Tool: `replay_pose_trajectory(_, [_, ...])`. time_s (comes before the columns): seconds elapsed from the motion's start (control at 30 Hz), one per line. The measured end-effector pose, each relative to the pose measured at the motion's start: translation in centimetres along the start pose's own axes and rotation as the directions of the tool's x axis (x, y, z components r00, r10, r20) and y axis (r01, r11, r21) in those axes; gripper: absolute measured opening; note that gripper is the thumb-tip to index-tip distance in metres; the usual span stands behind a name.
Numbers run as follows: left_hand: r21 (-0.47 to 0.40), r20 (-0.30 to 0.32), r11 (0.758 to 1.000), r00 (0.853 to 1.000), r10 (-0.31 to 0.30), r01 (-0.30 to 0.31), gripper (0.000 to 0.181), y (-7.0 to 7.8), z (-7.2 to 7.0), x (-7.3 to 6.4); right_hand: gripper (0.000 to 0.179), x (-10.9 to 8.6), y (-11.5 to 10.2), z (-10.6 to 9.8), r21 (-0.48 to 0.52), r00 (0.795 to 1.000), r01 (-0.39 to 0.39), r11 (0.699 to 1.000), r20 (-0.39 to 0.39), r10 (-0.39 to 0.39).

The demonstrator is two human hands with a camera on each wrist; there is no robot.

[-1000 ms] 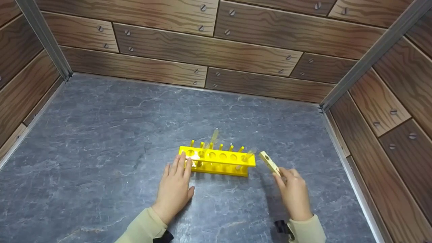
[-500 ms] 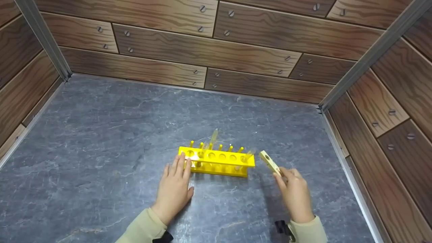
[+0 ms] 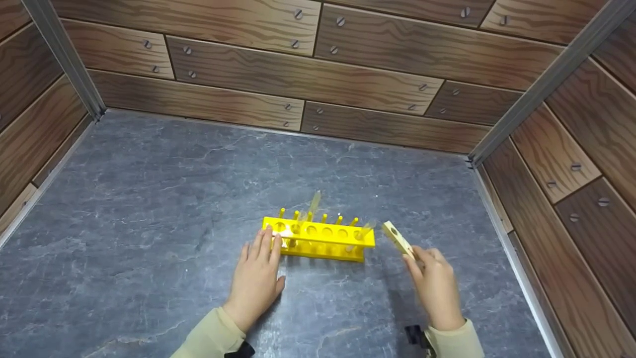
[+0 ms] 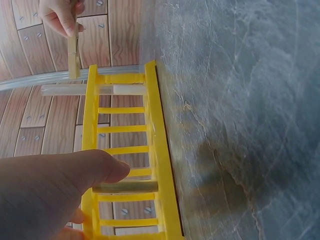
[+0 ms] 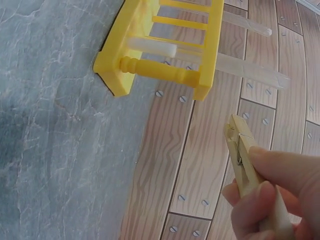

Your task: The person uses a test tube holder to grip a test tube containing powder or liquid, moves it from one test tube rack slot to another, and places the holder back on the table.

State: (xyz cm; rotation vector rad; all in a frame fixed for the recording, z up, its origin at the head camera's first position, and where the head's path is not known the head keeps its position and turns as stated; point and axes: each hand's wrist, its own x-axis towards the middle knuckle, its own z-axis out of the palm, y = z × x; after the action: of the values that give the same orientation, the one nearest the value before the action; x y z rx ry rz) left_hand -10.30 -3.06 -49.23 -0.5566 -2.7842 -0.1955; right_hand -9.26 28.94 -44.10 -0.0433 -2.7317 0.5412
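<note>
A yellow test tube rack [image 3: 348, 239] stands upright on the grey surface. My left hand [image 3: 256, 278] rests its straight fingers on the rack's left end. My right hand [image 3: 435, 286] pinches a wooden test tube holder [image 3: 396, 238], whose tip is apart from the rack's right end. Near that tip, a clear test tube [image 5: 255, 73] with white contents at its bottom leans in the end hole. Brownish contents show in another tube [image 4: 125, 187], close to my left thumb. Behind the top plate, a slanted clear tube [image 3: 316, 203] appears to sit on a peg.
Several yellow pegs [image 3: 340, 220] rise along the rack's back side. Wood-patterned walls [image 3: 238, 64] enclose the back and both sides. Metal strips [image 3: 541, 82] run along the corners, and the marbled grey surface [image 3: 164, 199] spreads around the rack.
</note>
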Motion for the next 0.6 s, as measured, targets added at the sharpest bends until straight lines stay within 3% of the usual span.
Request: replay_pose_trajectory(0.6, [-0.015, 0.009, 1.000, 1.000, -0.002, 0.002, 0.084, 0.02, -0.06, 0.09, 0.031, 0.32, -0.80, -1.00, 0.008, 1.000, 0.023, 1.000, -0.018, -0.023])
